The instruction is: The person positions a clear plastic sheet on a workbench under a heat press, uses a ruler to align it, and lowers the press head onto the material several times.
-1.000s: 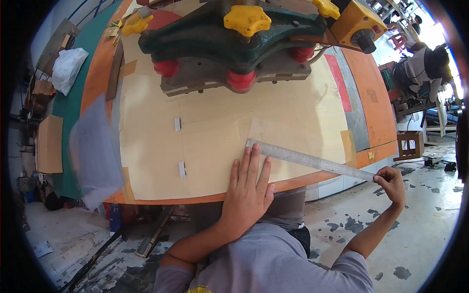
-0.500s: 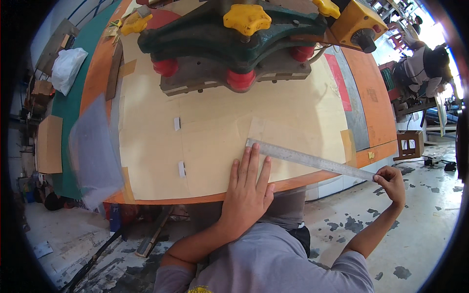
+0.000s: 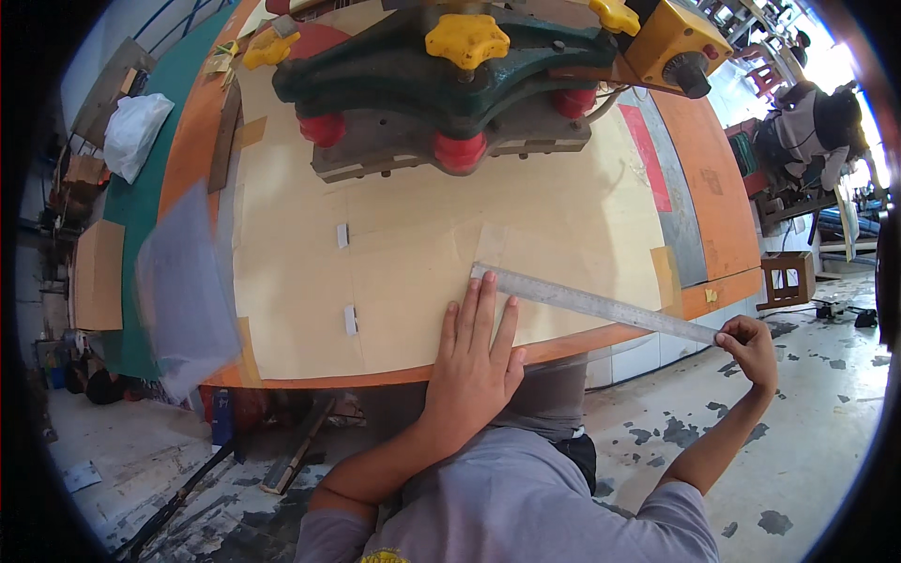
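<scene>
A long metal ruler [image 3: 591, 302] slants across the cream sheet [image 3: 404, 272] on the table, and its right end reaches past the front edge. My left hand [image 3: 469, 361] lies with fingers stretched out and slightly apart, its fingertips at the ruler's left end. Out beyond the table edge, my right hand [image 3: 748, 349] pinches the ruler's right end between thumb and fingers. A faint see-through strip [image 3: 490, 242] shows on the cream sheet just above the ruler's left end. To the left, two small pale tabs [image 3: 343, 235] sit along a faint line on the sheet.
A dark green press head [image 3: 450, 80] with yellow star knobs [image 3: 466, 41] and red parts stands over the table's far side. A yellow control box [image 3: 680, 47] is at its right. A clear plastic sheet [image 3: 188, 291] hangs over the left edge. Another person [image 3: 812, 136] is at the far right.
The whole view has shifted very slightly. Both hands and the ruler keep nearly the same place on the table.
</scene>
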A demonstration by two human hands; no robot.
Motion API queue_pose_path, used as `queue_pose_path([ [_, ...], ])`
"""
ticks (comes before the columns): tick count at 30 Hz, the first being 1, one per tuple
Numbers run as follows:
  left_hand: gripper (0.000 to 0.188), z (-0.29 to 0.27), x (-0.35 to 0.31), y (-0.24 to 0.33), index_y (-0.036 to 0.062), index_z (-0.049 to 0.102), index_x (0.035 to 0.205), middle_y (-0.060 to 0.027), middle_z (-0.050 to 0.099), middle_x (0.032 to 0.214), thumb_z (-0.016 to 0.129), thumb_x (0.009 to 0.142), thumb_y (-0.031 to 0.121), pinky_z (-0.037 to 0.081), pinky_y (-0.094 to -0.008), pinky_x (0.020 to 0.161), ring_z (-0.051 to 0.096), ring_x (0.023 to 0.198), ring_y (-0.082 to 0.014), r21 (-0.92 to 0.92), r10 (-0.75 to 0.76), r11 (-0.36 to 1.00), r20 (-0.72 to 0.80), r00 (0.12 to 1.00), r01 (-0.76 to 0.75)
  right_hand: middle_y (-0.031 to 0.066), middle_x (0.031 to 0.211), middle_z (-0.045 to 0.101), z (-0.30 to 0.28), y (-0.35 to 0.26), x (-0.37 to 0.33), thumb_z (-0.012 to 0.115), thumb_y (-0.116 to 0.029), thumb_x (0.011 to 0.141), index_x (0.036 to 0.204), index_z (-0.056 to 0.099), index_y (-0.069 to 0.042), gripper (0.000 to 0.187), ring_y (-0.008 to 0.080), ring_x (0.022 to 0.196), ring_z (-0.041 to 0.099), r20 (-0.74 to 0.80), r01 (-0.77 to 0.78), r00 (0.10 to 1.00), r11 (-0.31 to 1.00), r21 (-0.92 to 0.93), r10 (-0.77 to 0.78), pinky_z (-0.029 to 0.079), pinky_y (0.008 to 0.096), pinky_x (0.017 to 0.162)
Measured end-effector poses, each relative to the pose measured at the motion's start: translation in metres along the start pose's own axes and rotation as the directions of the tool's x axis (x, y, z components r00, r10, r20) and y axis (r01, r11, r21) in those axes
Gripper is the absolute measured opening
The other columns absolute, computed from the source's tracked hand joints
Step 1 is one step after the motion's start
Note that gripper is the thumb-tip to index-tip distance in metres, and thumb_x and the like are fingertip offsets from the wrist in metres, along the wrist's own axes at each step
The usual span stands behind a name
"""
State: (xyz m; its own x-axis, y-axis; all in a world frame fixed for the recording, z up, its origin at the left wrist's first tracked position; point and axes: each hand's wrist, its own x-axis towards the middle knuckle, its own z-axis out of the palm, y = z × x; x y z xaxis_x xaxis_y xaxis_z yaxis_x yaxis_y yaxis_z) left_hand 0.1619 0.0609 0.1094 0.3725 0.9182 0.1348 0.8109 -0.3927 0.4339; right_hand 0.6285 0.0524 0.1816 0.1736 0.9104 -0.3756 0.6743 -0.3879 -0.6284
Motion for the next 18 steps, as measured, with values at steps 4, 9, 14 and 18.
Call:
queue_pose_path([
  [4, 0.062, -0.002, 0.002, 0.0, -0.0015, 0.045, 0.151, -0.0279, 0.031, 0.164, 0.059, 0.099, 0.03, 0.032, -0.0559, 0.122, 0.033, 0.153, -0.0419, 0.038, 0.013, 0.999, -0.027, 1.0, -0.012, 0.0005, 0.074, 0.069, -0.003, 0.001, -0.001, 0.08, -0.011, 0.09, 0.088, 0.07, 0.001, 0.016, 0.0054, 0.068, 0.06, -0.002, -0.007, 1.0, 1.0, -0.007, 0.007, 0.046, 0.0227, 0.061],
  [9, 0.064, 0.0, 0.003, -0.004, -0.0026, 0.045, 0.151, -0.0283, 0.033, 0.162, 0.061, 0.099, 0.031, 0.031, -0.0567, 0.122, 0.033, 0.151, -0.0435, 0.026, 0.025, 0.999, -0.037, 0.999, -0.024, -0.0003, 0.075, 0.068, -0.021, 0.026, -0.01, 0.08, -0.011, 0.09, 0.089, 0.069, 0.0, 0.016, 0.0053, 0.068, 0.058, -0.119, 0.064, 0.991, 0.998, 0.017, -0.062, 0.044, 0.022, 0.062],
  [14, 0.068, -0.004, 0.03, -0.002, -0.0053, 0.04, 0.153, -0.0308, 0.03, 0.16, 0.061, 0.1, 0.032, 0.026, -0.057, 0.124, 0.028, 0.152, -0.047, 0.038, -0.026, 0.999, -0.04, 0.999, 0.028, -0.0016, 0.076, 0.066, -0.04, 0.053, -0.028, 0.078, -0.012, 0.092, 0.089, 0.069, -0.001, 0.014, 0.0055, 0.067, 0.056, -0.214, 0.045, 0.976, 0.998, 0.052, -0.033, 0.042, 0.0224, 0.061],
  [18, 0.07, 0.006, 0.067, -0.012, -0.0083, 0.035, 0.155, -0.0326, 0.028, 0.162, 0.054, 0.104, 0.036, 0.021, -0.0554, 0.127, 0.023, 0.154, -0.0476, 0.068, -0.075, 0.994, -0.115, 0.991, 0.083, -0.0005, 0.076, 0.066, -0.042, 0.058, -0.036, 0.078, -0.011, 0.091, 0.089, 0.069, -0.001, 0.013, 0.0061, 0.068, 0.057, -0.249, 0.048, 0.968, 0.993, 0.105, -0.02, 0.043, 0.0225, 0.062],
])
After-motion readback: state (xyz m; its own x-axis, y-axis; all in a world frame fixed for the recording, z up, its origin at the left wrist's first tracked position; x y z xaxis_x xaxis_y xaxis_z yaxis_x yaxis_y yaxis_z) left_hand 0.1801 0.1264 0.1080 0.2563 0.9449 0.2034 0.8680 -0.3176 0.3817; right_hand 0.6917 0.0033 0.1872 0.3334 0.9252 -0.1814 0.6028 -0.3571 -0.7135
